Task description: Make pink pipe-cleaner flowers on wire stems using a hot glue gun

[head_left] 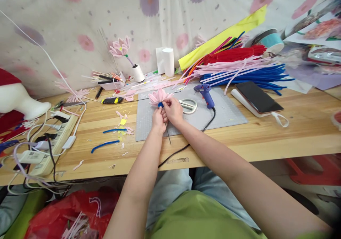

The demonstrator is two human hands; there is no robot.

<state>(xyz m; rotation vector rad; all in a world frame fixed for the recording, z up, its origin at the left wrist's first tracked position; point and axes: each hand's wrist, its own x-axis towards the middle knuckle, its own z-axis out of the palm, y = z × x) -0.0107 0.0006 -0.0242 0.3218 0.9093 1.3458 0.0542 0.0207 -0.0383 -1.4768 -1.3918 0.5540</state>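
A pink pipe-cleaner flower (pixel 157 96) with a blue band (pixel 160 104) under its petals is held over the grey cutting mat (pixel 149 125). My left hand (pixel 159 121) is closed around its stem, just below the bloom. The thin dark stem (pixel 168 136) sticks out beneath that hand, slanting down toward me. My right hand (pixel 173 111) is closed in a pinch at the blue band, its fingertips against the flower's base. Scissors (pixel 189 106) with pale handles lie beside my right hand, their blades partly hidden. Behind them rests a blue glue gun (pixel 205 95).
Blue pipe-cleaner pieces (pixel 105 144) and scraps lie left of the mat. A power strip (pixel 57 146) with tangled cables sits farther left. At right are a phone (pixel 258 96) and blue pipe cleaners (pixel 247 77). The glue gun's black cord (pixel 183 148) crosses the table edge.
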